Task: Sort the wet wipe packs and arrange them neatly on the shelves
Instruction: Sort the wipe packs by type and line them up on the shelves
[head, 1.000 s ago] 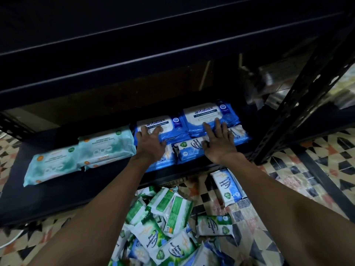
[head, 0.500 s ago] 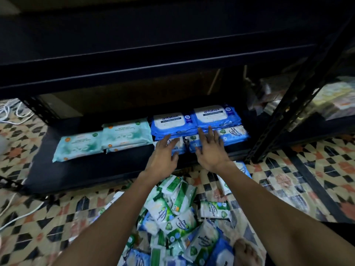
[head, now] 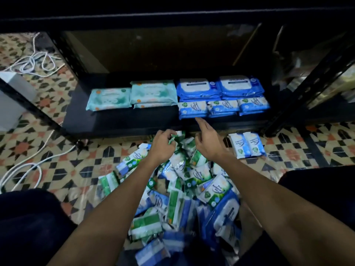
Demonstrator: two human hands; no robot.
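Observation:
On the black bottom shelf [head: 119, 121] lie two teal wet wipe packs [head: 109, 98], two stacks of large blue packs [head: 197, 87] and, in front of these, a row of three small blue packs [head: 222, 108]. A loose pile of green and blue packs [head: 182, 189] covers the floor below. My left hand [head: 163, 144] is at the pile's far edge, with its fingers curled round a green pack [head: 177, 137]. Beside it my right hand [head: 208, 141] hovers over the pile with nothing in it, its index finger stretched toward the shelf edge.
Two small blue packs [head: 246, 144] lie apart on the tiled floor at the right. White cables [head: 28, 169] and a white box [head: 11, 96] are on the left. A black slanted shelf post [head: 307, 83] stands on the right. My dark-clothed knees flank the pile.
Both hands have come off the blue packs on the shelf and dropped to the pile on the floor. My left hand now grips a green pack. The view has tilted downward.

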